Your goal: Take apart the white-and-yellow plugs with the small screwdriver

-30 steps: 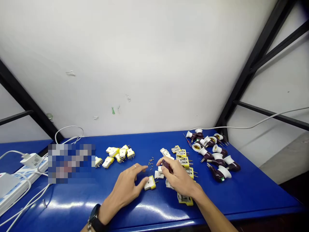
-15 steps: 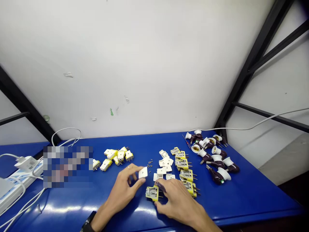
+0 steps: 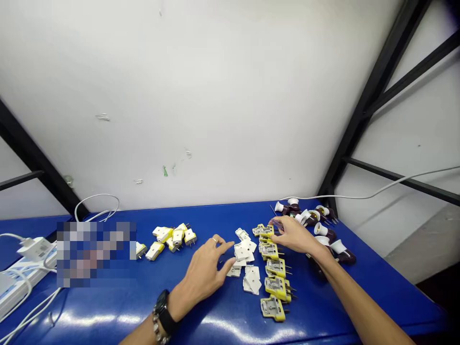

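My left hand (image 3: 208,263), wearing a ring, has thumb and index finger apart and holds nothing. Its fingertips are at the edge of a loose pile of white plastic covers (image 3: 244,249). My right hand (image 3: 293,235) is at the far end of a column of yellow plug halves, with thumb and index finger at the two sides of one yellow plug half (image 3: 266,233). Grey insides and metal pins show on these halves; the nearest one (image 3: 272,309) lies at the front. More white covers (image 3: 252,283) overlap in front of the pile.
Closed white-and-yellow plugs (image 3: 176,235) lie behind to the left. Dark lamp holders with white sockets (image 3: 323,230) crowd the right, partly behind my right arm. A white power strip (image 3: 21,278) with cables is at far left. The blue table (image 3: 201,321) meets a white wall (image 3: 223,96).
My left hand has let go of its white cover and moved right to the pile. My right hand has left a plug half at the column's front and reached to its far end.
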`<move>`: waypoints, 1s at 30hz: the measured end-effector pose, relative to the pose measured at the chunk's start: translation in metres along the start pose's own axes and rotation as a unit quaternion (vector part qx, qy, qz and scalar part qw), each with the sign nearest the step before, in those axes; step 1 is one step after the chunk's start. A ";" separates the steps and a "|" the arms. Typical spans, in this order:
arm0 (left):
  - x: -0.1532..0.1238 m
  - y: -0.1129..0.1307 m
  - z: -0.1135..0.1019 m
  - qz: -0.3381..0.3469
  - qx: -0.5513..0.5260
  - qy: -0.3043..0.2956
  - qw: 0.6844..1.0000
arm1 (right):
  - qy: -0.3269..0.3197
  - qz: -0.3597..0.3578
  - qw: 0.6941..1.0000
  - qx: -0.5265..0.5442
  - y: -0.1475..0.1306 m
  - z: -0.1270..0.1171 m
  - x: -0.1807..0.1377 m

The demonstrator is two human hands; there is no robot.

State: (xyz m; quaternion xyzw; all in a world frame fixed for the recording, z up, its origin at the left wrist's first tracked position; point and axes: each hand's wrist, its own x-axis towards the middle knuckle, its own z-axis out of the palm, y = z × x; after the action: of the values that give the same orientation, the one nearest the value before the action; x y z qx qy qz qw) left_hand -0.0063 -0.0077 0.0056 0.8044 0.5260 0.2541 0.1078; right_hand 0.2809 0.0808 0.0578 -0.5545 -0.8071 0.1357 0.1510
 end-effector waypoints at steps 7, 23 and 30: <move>-0.039 -0.087 -0.053 -0.159 0.180 0.091 0.966 | 0.022 -0.022 0.999 0.035 -0.010 -0.007 -0.004; -0.051 -0.085 -0.056 -0.128 0.098 0.183 0.970 | 0.164 -0.090 0.925 0.332 -0.090 0.016 -0.056; -0.072 -0.020 -0.022 -0.027 -0.080 0.044 0.995 | 0.104 -0.131 0.887 0.429 -0.123 0.053 -0.059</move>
State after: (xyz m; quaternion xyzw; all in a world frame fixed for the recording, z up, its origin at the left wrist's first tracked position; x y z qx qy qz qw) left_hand -0.0563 -0.0659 -0.0062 0.7663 0.5301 0.3279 0.1555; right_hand 0.1749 -0.0205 0.0516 -0.3354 -0.7150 0.3893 0.4740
